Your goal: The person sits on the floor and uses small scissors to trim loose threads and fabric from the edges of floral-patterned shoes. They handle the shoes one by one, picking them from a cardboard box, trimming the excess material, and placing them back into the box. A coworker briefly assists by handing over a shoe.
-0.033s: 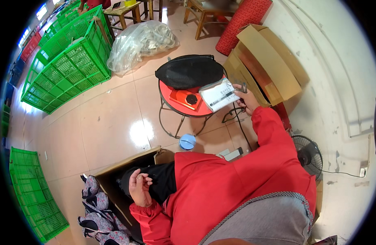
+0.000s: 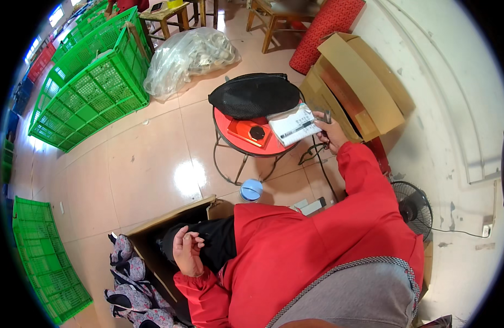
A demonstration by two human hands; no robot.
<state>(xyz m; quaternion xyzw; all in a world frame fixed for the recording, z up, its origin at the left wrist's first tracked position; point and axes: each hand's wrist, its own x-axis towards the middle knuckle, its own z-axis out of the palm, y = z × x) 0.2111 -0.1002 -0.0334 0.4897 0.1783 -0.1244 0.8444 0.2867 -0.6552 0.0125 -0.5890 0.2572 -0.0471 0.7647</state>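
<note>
My right hand (image 2: 330,133) grips the edge of a white packet (image 2: 293,126) in clear plastic, with a dark printed band. A slim dark metal tool (image 2: 327,116), perhaps thread snips, is also tucked in that hand; its full shape is hidden. The packet is over the right side of a round red-topped stool (image 2: 230,130). On the stool are a black mesh bag (image 2: 255,96) and a flat orange-red box (image 2: 246,133) with a dark octagonal spot. My left hand (image 2: 187,251) holds nothing, its fingers loosely bent and apart, above my black-clothed leg (image 2: 219,240).
Beside my left arm stands an open cardboard box (image 2: 170,218) with floral fabric pieces (image 2: 129,295) along it. Another carton (image 2: 367,82) leans near the wall. A fan (image 2: 413,208), a blue round container (image 2: 251,189), green crates (image 2: 93,82) and a clear plastic sack (image 2: 192,57) surround me.
The white packet has tilted slightly, its near edge rising a little in the view. My left hand has not moved.
</note>
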